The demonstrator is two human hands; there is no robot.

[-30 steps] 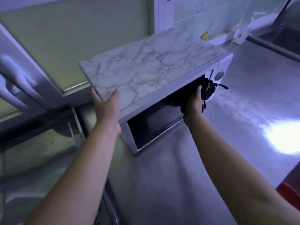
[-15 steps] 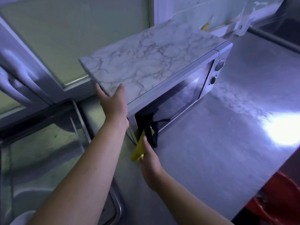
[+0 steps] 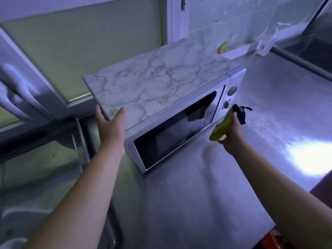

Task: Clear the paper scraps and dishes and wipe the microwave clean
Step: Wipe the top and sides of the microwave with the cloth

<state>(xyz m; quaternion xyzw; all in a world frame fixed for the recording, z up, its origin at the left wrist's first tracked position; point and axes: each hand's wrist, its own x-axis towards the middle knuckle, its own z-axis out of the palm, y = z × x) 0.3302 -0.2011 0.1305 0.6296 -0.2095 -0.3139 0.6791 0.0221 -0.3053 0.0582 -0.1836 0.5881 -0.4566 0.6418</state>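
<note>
A person's left hand (image 3: 110,126) braces the near left corner of a microwave (image 3: 179,112) on a stainless-steel counter (image 3: 197,194), thumb flat on its marble-patterned top (image 3: 152,83) and fingers laid straight along the side, apparently to keep the oven from sliding under pressure. The right hand (image 3: 231,135) is curled tight round a bunched yellow-and-black cloth (image 3: 221,126), held in the air just off the right end of the closed glass door (image 3: 170,135), below the two control knobs (image 3: 232,88) and touching neither. No paper scraps or dishes show on the oven or on the counter around it, which suggests the clearing is finished and the job is down to wiping the oven's front.
</note>
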